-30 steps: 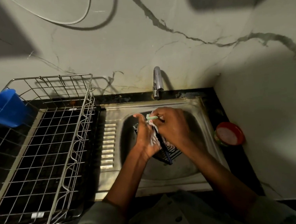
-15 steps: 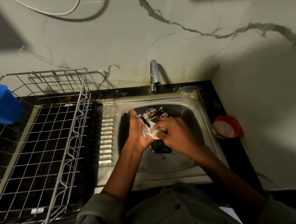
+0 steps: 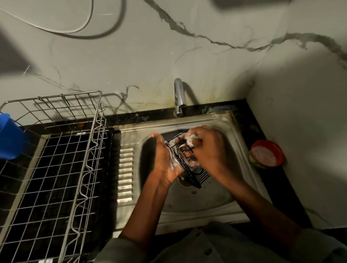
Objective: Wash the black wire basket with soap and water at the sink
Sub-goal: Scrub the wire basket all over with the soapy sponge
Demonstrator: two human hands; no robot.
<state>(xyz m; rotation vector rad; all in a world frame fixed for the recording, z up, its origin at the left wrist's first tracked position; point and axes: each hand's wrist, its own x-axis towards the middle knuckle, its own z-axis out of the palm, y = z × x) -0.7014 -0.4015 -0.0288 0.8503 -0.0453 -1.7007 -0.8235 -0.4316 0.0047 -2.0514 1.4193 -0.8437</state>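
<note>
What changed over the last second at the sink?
The right hand carried its scrubber from the black wire basket's top down its middle and back to the top. The basket tilted from one frame to the next. The left hand kept its grip on the basket; the tap shows no water throughout.

Both forearms reach forward from grey-green sleeves pushed back near the elbows, and they converge toward the middle of the view. The left hand point(image 3: 164, 161) stands on edge, its back turned to the left, thumb pointing away from the body, fingers curled inward in a grip on the black wire basket point(image 3: 191, 167). White suds coat its palm side and fingers. The right hand point(image 3: 207, 149) lies knuckles up, wrist bent slightly down, its fingers curled and pinching a pale green scrubber point(image 3: 192, 139) at the fingertips, pressed against the basket's upper part. The two hands sit close together, nearly touching.
</note>
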